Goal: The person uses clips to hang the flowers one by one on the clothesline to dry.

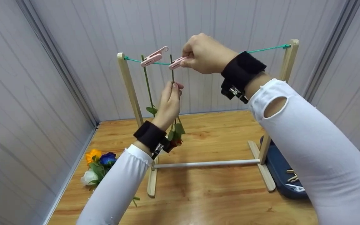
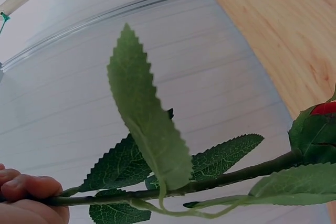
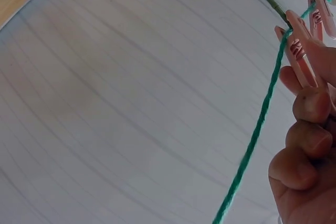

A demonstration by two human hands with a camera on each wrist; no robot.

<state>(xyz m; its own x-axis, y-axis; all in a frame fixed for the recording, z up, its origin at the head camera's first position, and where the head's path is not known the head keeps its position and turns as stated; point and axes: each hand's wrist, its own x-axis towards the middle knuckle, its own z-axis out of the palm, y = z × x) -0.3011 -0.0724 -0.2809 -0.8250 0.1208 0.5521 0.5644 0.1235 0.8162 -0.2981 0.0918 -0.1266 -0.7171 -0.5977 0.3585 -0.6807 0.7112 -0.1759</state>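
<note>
My right hand [image 1: 208, 53] pinches a pink clothespin [image 1: 176, 63] whose tip sits at the green string [image 3: 257, 129] and a flower stem. Below it, my left hand [image 1: 170, 101] grips that stem [image 2: 210, 183] between thumb and fingers. The artificial flower hangs head down; its red bloom [image 1: 176, 143] is partly behind the left wrist strap, and serrated leaves [image 2: 144, 108] stand out along the stem in the left wrist view. To the left, a second pink clothespin [image 1: 152, 59] holds another green stem [image 1: 147, 84] on the string.
A wooden frame with a left post [image 1: 130, 87] and a right post [image 1: 287, 62] carries the string; a white bar [image 1: 206, 163] joins its feet. Orange, blue and white flowers [image 1: 97, 167] lie at the left. A dark blue tray [image 1: 280, 168] with clothespins stands at the right.
</note>
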